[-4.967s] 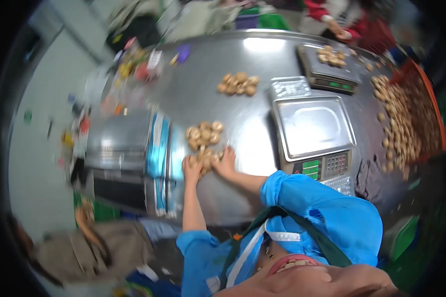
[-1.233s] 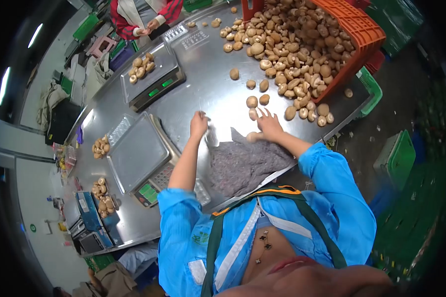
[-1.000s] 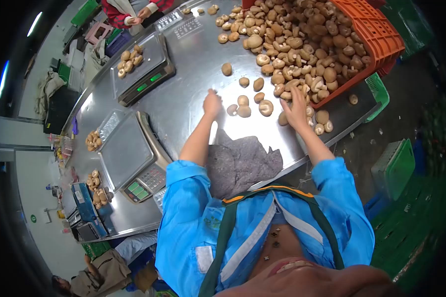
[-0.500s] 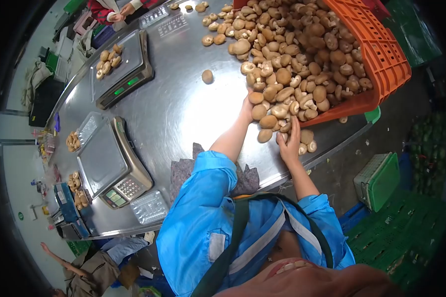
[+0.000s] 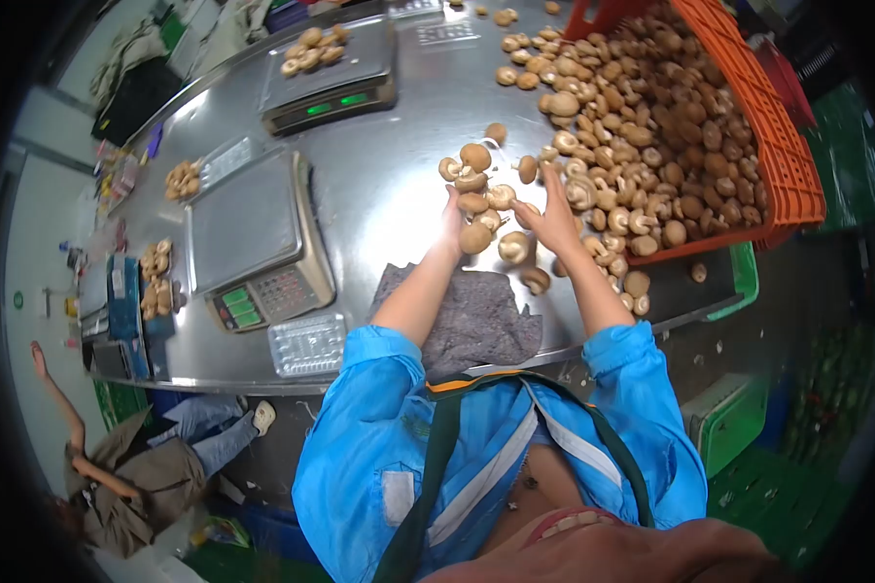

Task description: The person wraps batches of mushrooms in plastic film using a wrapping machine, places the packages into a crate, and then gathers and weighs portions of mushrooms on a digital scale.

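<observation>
Several brown-capped mushrooms (image 5: 473, 203) lie loose on the metal table between my two hands. Against their left side is my left hand (image 5: 451, 225), thumb raised, most of its fingers hidden behind the mushrooms; what shows looks outstretched, not gripping. On the other side, my right hand (image 5: 552, 222) is open, thumb apart from the fingers, between this group and the large mushroom pile (image 5: 642, 136). The pile spills out of a tilted orange crate (image 5: 749, 97). One pale-stemmed mushroom (image 5: 513, 247) sits just below my right thumb.
A grey cloth (image 5: 467, 316) lies near the table's front edge. Left of it are a clear plastic tray (image 5: 307, 345) and a scale (image 5: 248, 228). Another scale (image 5: 331, 73) farther back bears mushrooms. A person (image 5: 136, 476) is at lower left, beyond the table edge.
Both hands have moved left and away from the pile's edge, with a group of mushrooms now between them. The view has shifted, showing more of the grey cloth.
</observation>
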Demonstrator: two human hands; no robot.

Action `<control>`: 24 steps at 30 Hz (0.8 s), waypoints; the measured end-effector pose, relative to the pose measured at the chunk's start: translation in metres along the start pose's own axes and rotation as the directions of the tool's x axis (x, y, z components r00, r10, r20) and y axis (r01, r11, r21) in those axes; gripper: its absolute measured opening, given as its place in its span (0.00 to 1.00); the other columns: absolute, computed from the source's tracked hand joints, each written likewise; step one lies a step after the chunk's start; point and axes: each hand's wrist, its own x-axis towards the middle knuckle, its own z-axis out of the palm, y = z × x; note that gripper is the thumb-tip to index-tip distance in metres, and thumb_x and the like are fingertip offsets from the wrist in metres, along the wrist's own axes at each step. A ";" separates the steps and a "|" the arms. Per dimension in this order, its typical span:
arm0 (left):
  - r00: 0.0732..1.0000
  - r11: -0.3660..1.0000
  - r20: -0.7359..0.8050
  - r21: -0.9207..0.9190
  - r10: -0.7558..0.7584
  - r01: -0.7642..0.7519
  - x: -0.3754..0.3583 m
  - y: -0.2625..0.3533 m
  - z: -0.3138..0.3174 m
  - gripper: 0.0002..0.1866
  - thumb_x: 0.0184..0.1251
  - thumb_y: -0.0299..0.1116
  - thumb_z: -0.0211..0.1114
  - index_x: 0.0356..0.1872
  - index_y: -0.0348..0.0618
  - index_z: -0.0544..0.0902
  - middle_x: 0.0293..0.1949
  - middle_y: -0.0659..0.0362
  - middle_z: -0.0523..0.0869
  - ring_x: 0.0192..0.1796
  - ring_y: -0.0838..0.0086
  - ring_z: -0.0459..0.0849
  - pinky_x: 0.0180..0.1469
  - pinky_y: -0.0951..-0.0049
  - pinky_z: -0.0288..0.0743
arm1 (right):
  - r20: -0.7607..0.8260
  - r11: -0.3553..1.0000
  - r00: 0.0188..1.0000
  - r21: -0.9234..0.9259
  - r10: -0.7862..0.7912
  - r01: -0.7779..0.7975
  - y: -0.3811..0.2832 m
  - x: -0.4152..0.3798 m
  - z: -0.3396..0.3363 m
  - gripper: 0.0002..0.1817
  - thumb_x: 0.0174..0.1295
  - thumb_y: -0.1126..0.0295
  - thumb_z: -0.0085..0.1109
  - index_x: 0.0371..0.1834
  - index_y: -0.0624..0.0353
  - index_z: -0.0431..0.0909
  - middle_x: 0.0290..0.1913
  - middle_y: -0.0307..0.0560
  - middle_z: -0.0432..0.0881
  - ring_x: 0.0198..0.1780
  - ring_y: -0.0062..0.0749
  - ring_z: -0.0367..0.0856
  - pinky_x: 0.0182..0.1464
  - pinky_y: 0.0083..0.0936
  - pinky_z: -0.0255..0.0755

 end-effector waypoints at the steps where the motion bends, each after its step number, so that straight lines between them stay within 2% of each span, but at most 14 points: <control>1: 0.999 0.999 0.007 0.008 0.034 -0.034 -0.015 0.011 0.001 0.36 0.65 0.65 0.32 0.60 0.48 0.67 0.57 0.54 0.71 0.59 0.60 0.71 0.59 0.48 0.67 | 0.144 0.996 0.988 0.044 0.064 -0.071 -0.010 0.013 0.015 0.46 0.48 0.52 0.65 0.66 0.64 0.54 0.62 0.60 0.61 0.64 0.49 0.61 0.63 0.35 0.57; 2: 0.998 0.996 0.006 -0.069 0.060 -0.060 -0.026 0.022 -0.003 0.36 0.65 0.65 0.30 0.60 0.48 0.66 0.58 0.55 0.71 0.59 0.61 0.72 0.57 0.46 0.68 | 0.285 0.987 0.952 0.077 0.111 -0.138 -0.023 0.027 0.030 0.48 0.47 0.48 0.65 0.66 0.64 0.54 0.62 0.60 0.62 0.64 0.48 0.62 0.63 0.35 0.59; 3: 0.995 0.991 0.000 -0.090 0.100 -0.100 -0.039 0.036 -0.006 0.36 0.65 0.65 0.30 0.60 0.48 0.66 0.57 0.56 0.72 0.58 0.62 0.73 0.56 0.47 0.69 | 0.326 0.990 0.937 0.022 0.127 -0.142 -0.044 0.035 0.044 0.49 0.45 0.46 0.65 0.66 0.62 0.54 0.61 0.59 0.64 0.62 0.46 0.65 0.60 0.35 0.62; 6: 0.960 0.965 -0.105 0.009 0.261 -0.261 -0.092 0.085 -0.011 0.35 0.66 0.64 0.32 0.60 0.48 0.66 0.57 0.55 0.72 0.57 0.62 0.73 0.56 0.54 0.71 | 0.406 0.994 0.913 0.080 0.034 -0.073 -0.110 0.044 0.091 0.47 0.46 0.47 0.65 0.65 0.61 0.56 0.61 0.57 0.65 0.61 0.44 0.68 0.57 0.35 0.66; 7: 0.936 0.945 -0.129 0.019 0.326 -0.327 -0.105 0.102 -0.020 0.35 0.66 0.63 0.32 0.60 0.47 0.66 0.56 0.54 0.72 0.57 0.61 0.73 0.56 0.57 0.72 | 0.340 0.996 0.938 0.076 -0.062 0.038 -0.131 0.041 0.110 0.45 0.46 0.49 0.66 0.65 0.61 0.58 0.60 0.59 0.66 0.54 0.48 0.74 0.55 0.35 0.68; 9: 0.865 0.879 -0.165 0.029 0.474 -0.476 -0.125 0.135 -0.047 0.34 0.67 0.63 0.34 0.59 0.46 0.66 0.56 0.52 0.71 0.59 0.59 0.72 0.58 0.56 0.70 | 0.412 0.993 0.906 -0.017 -0.098 0.115 -0.168 0.043 0.147 0.44 0.45 0.48 0.66 0.63 0.60 0.62 0.58 0.58 0.68 0.54 0.47 0.74 0.55 0.35 0.68; 11: 0.847 0.868 -0.269 -0.067 0.458 -0.491 -0.151 0.174 -0.067 0.35 0.66 0.64 0.35 0.59 0.47 0.67 0.56 0.53 0.72 0.56 0.61 0.73 0.58 0.55 0.69 | 0.420 0.980 0.887 0.036 -0.192 0.195 -0.195 0.051 0.194 0.43 0.44 0.48 0.66 0.62 0.60 0.64 0.58 0.58 0.70 0.53 0.47 0.75 0.55 0.34 0.68; 13: 0.834 0.855 -0.278 -0.076 0.477 -0.514 -0.176 0.205 -0.086 0.36 0.64 0.66 0.34 0.59 0.46 0.66 0.56 0.52 0.72 0.57 0.60 0.73 0.58 0.55 0.69 | 0.454 0.961 0.848 0.080 -0.273 0.266 -0.227 0.057 0.229 0.42 0.44 0.47 0.66 0.61 0.59 0.66 0.57 0.58 0.71 0.52 0.47 0.75 0.54 0.34 0.69; 15: 0.828 0.880 -0.369 -0.052 0.423 -0.473 -0.206 0.232 -0.099 0.38 0.63 0.68 0.32 0.59 0.46 0.65 0.56 0.52 0.71 0.57 0.60 0.73 0.57 0.56 0.70 | 0.633 0.979 0.751 0.187 -0.187 0.086 -0.262 0.070 0.262 0.40 0.43 0.49 0.67 0.59 0.59 0.69 0.53 0.57 0.75 0.50 0.45 0.77 0.51 0.34 0.71; 17: 0.858 0.912 -0.360 -0.043 0.367 -0.409 -0.230 0.252 -0.107 0.39 0.62 0.69 0.30 0.61 0.49 0.63 0.58 0.52 0.69 0.58 0.61 0.72 0.57 0.54 0.69 | 0.625 0.972 0.750 0.209 -0.216 0.106 -0.267 0.081 0.313 0.40 0.41 0.50 0.68 0.58 0.59 0.70 0.49 0.56 0.77 0.46 0.44 0.79 0.48 0.34 0.73; 19: 0.901 0.927 -0.244 -0.012 0.360 -0.374 -0.249 0.264 -0.124 0.38 0.62 0.69 0.30 0.60 0.52 0.65 0.55 0.56 0.73 0.55 0.61 0.75 0.55 0.47 0.69 | 0.629 0.947 0.712 0.269 -0.312 0.178 -0.280 0.088 0.340 0.39 0.41 0.50 0.69 0.58 0.58 0.70 0.46 0.57 0.79 0.46 0.44 0.79 0.48 0.34 0.73; 20: 0.928 0.955 -0.226 0.044 0.295 -0.293 -0.257 0.270 -0.135 0.36 0.63 0.68 0.32 0.60 0.54 0.65 0.55 0.59 0.74 0.55 0.60 0.74 0.54 0.43 0.67 | 0.625 0.954 0.730 0.268 -0.278 0.134 -0.285 0.089 0.352 0.39 0.41 0.50 0.69 0.57 0.59 0.71 0.46 0.57 0.79 0.46 0.45 0.79 0.48 0.34 0.73; 23: 0.959 0.978 -0.199 -0.015 0.201 -0.208 -0.272 0.271 -0.169 0.23 0.69 0.51 0.47 0.55 0.45 0.67 0.55 0.50 0.73 0.53 0.58 0.75 0.49 0.59 0.74 | 0.648 0.968 0.730 0.241 -0.215 0.071 -0.291 0.085 0.381 0.37 0.42 0.51 0.69 0.55 0.60 0.72 0.46 0.54 0.79 0.48 0.44 0.78 0.52 0.32 0.71; 24: 0.953 0.982 -0.259 -0.064 0.154 -0.176 -0.282 0.274 -0.163 0.18 0.70 0.43 0.51 0.52 0.40 0.69 0.50 0.47 0.76 0.49 0.61 0.78 0.44 0.66 0.76 | 0.660 0.970 0.723 0.239 -0.203 0.053 -0.291 0.076 0.384 0.37 0.42 0.51 0.69 0.55 0.60 0.72 0.46 0.54 0.79 0.48 0.44 0.78 0.52 0.32 0.71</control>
